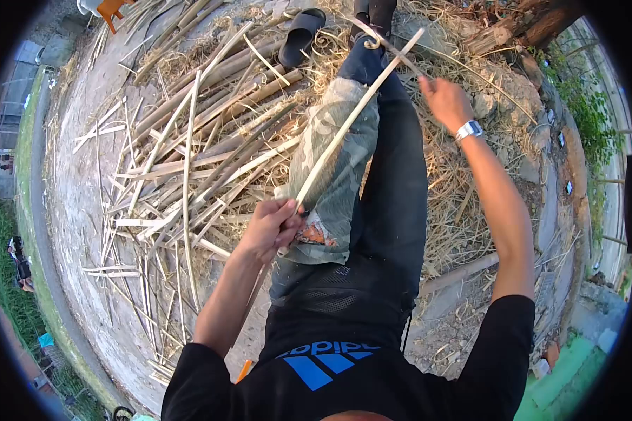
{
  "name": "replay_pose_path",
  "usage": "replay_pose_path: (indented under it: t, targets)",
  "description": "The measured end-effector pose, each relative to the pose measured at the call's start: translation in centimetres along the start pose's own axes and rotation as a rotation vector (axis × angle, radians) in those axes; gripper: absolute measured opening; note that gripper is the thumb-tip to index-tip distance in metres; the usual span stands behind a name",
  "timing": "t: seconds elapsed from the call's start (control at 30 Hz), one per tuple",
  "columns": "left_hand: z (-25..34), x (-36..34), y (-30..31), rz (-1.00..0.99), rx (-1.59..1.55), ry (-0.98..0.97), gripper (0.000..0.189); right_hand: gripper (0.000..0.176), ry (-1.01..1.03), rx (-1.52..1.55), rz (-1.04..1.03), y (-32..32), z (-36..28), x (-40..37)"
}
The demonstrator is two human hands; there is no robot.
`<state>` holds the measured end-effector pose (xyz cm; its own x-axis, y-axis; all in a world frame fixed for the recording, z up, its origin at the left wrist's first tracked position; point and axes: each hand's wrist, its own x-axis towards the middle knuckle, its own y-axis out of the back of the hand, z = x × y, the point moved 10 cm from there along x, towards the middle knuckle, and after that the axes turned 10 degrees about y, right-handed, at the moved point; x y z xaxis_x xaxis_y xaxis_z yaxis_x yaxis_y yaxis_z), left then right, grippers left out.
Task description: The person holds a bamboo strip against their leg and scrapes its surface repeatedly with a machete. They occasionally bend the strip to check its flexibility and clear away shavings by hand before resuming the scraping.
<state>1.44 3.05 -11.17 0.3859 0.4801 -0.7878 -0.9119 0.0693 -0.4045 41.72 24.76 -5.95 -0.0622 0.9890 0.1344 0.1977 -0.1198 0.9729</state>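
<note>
A long pale bamboo strip (350,123) slants over my lap, its far end up beyond my knees. My left hand (268,228) is closed around its near end, close to my left thigh. My right hand (448,105) grips a knife (407,62), whose narrow blade crosses the strip near the far end. The handle is mostly hidden in my fist. A curled shaving (372,43) sits by the blade. Under the strip, a camouflage cloth (340,182) covers my left leg, with an orange-red patch near my left hand.
Split bamboo strips and poles (211,140) lie heaped on the left. Shavings (456,175) cover the ground around my legs. A dark slipper (302,35) lies beyond the heap. Thick logs (519,31) stand at the upper right, and an orange chair (111,10) at the upper left.
</note>
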Motion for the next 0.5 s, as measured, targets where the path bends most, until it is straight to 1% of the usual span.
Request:
replay_pose_path:
  t: [0.03,0.07,0.1,0.17,0.2,0.27,0.3,0.37,0.43,0.5]
  targets:
    - [-0.5,-1.6,0.6,0.002,0.037,-0.002,0.028,0.071,-0.14,0.016,-0.035,-0.1,4.9,1.1]
    - [-0.7,-2.8,1.2,0.007,0.068,-0.005,0.028,0.072,-0.171,-0.052,0.081,1.7,7.3,1.2]
    - [-0.7,-3.2,2.0,0.01,0.058,-0.017,0.028,0.073,-0.167,0.002,0.161,2.6,8.8,1.1]
    - [-2.0,-4.2,4.0,0.073,0.106,-0.005,0.03,0.074,-0.207,0.115,0.203,4.7,8.7,0.0]
    - [-1.8,-4.3,4.9,0.098,0.164,-0.026,0.031,0.074,-0.209,0.113,0.19,5.2,8.1,-0.8]
    - [-1.4,-4.5,5.1,0.123,0.227,-0.029,0.031,0.075,-0.228,0.246,0.284,6.8,5.6,-2.8]
    - [-1.2,-4.6,5.2,0.152,0.287,-0.041,0.03,0.073,-0.207,0.343,0.319,7.3,3.4,-4.0]
    - [-1.4,-4.4,5.0,0.164,0.277,-0.046,0.032,0.067,-0.112,0.508,0.328,7.1,-0.4,-5.5]
    - [-0.9,-4.4,5.1,0.245,0.395,-0.114,0.035,0.061,-0.009,0.597,0.217,6.3,-4.7,-7.0]
    - [-1.8,-3.8,5.7,0.259,0.395,-0.092,0.036,0.059,0.042,0.592,0.075,5.5,-9.4,-8.6]
